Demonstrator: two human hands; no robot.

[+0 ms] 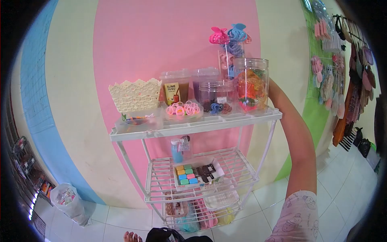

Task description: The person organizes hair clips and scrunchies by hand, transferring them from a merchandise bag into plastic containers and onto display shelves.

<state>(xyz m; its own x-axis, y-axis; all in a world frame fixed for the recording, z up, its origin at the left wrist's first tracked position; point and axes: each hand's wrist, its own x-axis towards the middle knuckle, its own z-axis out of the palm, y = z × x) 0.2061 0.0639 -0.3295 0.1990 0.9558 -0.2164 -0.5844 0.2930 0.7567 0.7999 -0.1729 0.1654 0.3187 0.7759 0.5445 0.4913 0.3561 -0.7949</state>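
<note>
Clear plastic jar (251,84) of orange bits stands at the right end of the white shelf's (193,128) top tier, right arm reaching behind it, hand hidden so grip can't be told, left hand unseen; a nudge could tip it off.

The clear plastic jar (251,84) my right arm reaches behind stands upright at the top shelf's three o'clock end, lid on, packed with orange and red pieces. My hand is hidden behind it.
</note>
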